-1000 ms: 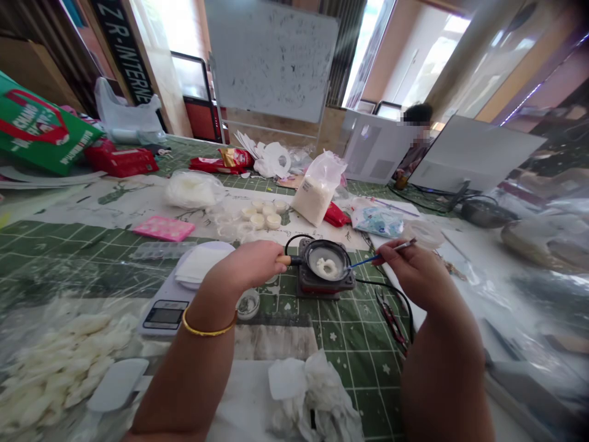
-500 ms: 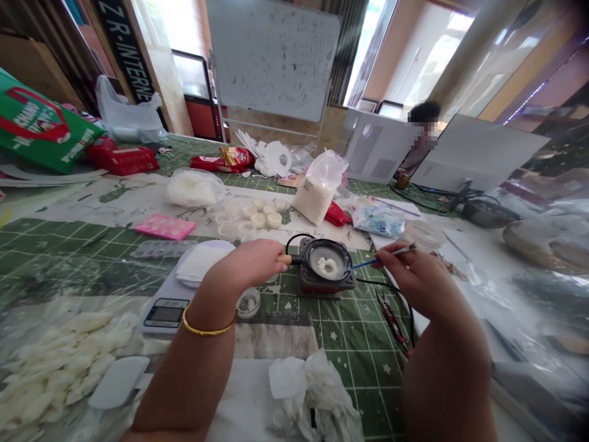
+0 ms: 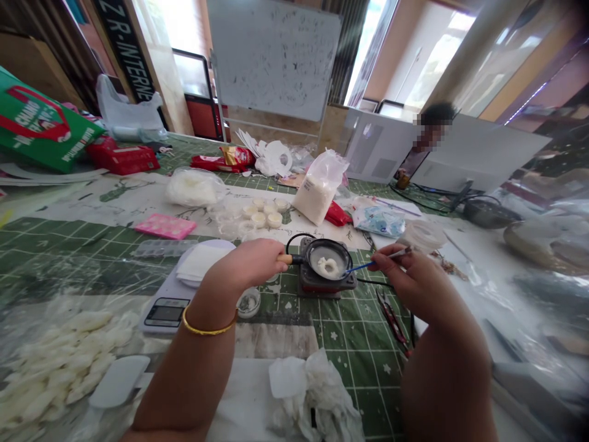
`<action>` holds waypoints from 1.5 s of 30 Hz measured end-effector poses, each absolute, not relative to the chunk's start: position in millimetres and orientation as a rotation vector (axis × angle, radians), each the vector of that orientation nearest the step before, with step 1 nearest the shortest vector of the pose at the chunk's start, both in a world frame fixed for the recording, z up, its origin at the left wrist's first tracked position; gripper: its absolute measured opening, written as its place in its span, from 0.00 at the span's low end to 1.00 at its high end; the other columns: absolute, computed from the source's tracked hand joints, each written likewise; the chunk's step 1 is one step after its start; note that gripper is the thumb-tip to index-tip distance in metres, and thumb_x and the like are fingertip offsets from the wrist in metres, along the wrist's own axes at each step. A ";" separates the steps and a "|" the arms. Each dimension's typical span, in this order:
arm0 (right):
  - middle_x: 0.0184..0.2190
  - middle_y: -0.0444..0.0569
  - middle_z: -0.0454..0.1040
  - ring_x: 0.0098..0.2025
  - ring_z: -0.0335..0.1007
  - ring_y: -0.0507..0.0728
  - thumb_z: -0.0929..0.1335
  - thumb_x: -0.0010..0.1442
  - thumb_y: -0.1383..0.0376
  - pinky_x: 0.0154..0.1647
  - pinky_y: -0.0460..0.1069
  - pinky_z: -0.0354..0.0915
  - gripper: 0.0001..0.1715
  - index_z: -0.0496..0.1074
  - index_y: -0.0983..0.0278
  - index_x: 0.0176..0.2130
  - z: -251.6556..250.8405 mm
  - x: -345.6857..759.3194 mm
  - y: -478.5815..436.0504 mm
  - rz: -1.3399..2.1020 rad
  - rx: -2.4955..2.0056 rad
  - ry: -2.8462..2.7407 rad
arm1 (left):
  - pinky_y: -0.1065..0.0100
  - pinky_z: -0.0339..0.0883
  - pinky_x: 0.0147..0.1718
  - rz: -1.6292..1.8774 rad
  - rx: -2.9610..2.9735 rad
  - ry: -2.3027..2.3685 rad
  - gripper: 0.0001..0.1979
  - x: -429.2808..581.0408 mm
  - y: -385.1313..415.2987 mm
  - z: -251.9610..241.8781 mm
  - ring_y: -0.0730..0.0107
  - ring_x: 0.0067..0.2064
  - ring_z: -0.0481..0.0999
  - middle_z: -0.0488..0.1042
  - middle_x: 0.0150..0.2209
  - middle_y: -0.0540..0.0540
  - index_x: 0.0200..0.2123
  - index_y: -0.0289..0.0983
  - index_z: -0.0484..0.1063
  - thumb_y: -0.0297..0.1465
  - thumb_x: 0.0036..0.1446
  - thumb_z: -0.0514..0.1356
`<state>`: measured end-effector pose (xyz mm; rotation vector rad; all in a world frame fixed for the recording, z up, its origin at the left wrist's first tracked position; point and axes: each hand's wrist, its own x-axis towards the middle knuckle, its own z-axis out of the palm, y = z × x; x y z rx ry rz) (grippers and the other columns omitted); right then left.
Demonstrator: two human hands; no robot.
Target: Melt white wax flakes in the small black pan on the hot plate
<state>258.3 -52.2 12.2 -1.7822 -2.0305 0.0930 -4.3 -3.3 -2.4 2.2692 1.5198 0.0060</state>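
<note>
My left hand point(image 3: 257, 263) is closed around the wooden handle of a small black frying pan point(image 3: 346, 244). The pan rests on a small electric hot plate point(image 3: 326, 290). In it lies a pale ring-shaped piece point(image 3: 328, 266), among whitish material that looks melted. Pinched in my right hand point(image 3: 405, 270) is a thin blue-handled paintbrush point(image 3: 363, 266), its lower end at the pan's right side. Below my left hand, a small glass dish point(image 3: 249, 303) stands by a kitchen scale point(image 3: 165, 313) with white sheets on it.
Red-handled pliers point(image 3: 393, 322) and a black cord lie right of the hot plate. Behind it are several filled small cups point(image 3: 262, 215), a bag of white granules point(image 3: 317, 190) and a pink mould point(image 3: 165, 226). Crumpled tissue point(image 3: 322, 399) lies in front; pale chunks point(image 3: 59, 362) sit at left.
The brush tip has shifted slightly left and down along the pan's right side with my right hand. My left hand stays on the handle. The person at the back has moved right.
</note>
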 end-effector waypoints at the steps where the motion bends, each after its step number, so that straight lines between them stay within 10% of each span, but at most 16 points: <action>1: 0.35 0.45 0.74 0.38 0.67 0.57 0.59 0.56 0.55 0.39 0.50 0.58 0.17 0.73 0.60 0.29 11.9 257.2 -52.2 0.136 -1.765 -2.037 | 0.70 0.51 0.22 0.002 2.269 1.522 0.11 -4.0 -3.4 -2.1 0.71 0.26 0.67 0.69 0.27 0.47 0.25 0.36 0.65 0.38 0.51 0.52; 45: 0.34 0.45 0.73 0.38 0.67 0.56 0.59 0.57 0.57 0.39 0.50 0.59 0.14 0.70 0.58 0.37 7.5 231.1 -55.9 0.291 -1.567 -2.141 | 0.70 0.51 0.22 0.009 2.300 1.499 0.10 -3.8 -3.1 -2.7 0.70 0.26 0.66 0.69 0.26 0.47 0.24 0.37 0.64 0.37 0.50 0.51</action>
